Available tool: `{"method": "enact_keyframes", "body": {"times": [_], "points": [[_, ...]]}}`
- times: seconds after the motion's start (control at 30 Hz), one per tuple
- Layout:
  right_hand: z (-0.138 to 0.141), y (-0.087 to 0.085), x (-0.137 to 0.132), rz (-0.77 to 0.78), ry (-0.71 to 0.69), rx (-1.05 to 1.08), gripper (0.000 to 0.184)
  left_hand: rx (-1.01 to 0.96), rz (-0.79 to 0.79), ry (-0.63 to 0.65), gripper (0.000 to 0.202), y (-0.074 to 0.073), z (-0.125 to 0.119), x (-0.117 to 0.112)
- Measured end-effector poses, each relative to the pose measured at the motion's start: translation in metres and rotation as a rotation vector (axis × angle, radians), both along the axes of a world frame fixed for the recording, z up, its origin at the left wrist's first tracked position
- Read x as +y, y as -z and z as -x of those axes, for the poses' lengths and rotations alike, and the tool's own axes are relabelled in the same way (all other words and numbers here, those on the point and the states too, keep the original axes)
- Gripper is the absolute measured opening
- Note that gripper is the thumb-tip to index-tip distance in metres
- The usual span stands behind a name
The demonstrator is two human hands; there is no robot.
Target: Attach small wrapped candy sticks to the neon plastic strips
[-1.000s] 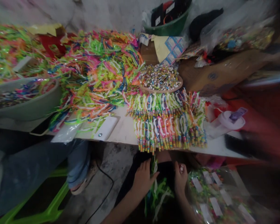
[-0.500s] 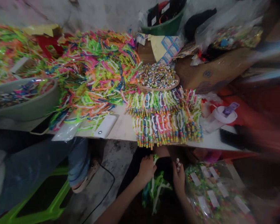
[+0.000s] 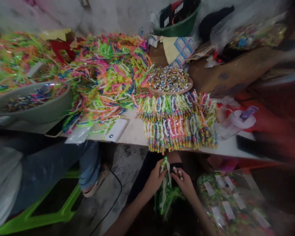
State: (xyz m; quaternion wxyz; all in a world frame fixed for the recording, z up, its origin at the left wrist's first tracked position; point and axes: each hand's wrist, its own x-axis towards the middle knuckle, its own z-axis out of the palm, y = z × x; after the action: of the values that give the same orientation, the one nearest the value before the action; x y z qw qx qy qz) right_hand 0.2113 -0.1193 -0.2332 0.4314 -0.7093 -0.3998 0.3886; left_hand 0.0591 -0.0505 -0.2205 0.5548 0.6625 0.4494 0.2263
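Observation:
My left hand (image 3: 155, 178) is closed around a green and white plastic strip (image 3: 166, 170) that rises from a bundle of green strips (image 3: 167, 196) on my lap. My right hand (image 3: 184, 182) is beside it, fingers pinched on a small candy stick (image 3: 179, 173). Both hands are below the front edge of the white table (image 3: 134, 132). Just above them, rows of wrapped candy sticks with strips (image 3: 178, 126) lie on the table.
A big heap of neon strips (image 3: 108, 75) covers the table's left. A round tray of candy sticks (image 3: 170, 82), a grey bowl (image 3: 31, 105), a white phone (image 3: 116, 130) and a white cup (image 3: 237, 123) stand about. Another person's jeans leg (image 3: 51, 170) is left. Packed bags (image 3: 226, 203) lie right.
My right hand moved left, closer to my left hand. My left hand lifted one green and white strip up from the bundle.

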Motion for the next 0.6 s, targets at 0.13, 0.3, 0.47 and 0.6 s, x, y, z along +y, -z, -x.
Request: {"method": "enact_keyframes", "body": {"times": [0.13, 0.3, 0.47, 0.6], "points": [[0.003, 0.0, 0.005, 0.063, -0.135, 0.013, 0.032, -0.082, 0.081, -0.076, 0.042, 0.012, 0.0, -0.002], [0.003, 0.008, 0.005, 0.14, -0.261, -0.042, 0.029, -0.132, 0.125, -0.147, 0.04, 0.023, 0.007, -0.004], [0.006, 0.005, -0.004, 0.197, -0.342, -0.144, 0.023, -0.17, 0.156, -0.239, 0.042, 0.024, 0.013, -0.006], [0.008, -0.004, -0.011, 0.254, -0.413, -0.224, 0.016, -0.234, 0.194, -0.316, 0.042, 0.019, 0.009, -0.009]]}}
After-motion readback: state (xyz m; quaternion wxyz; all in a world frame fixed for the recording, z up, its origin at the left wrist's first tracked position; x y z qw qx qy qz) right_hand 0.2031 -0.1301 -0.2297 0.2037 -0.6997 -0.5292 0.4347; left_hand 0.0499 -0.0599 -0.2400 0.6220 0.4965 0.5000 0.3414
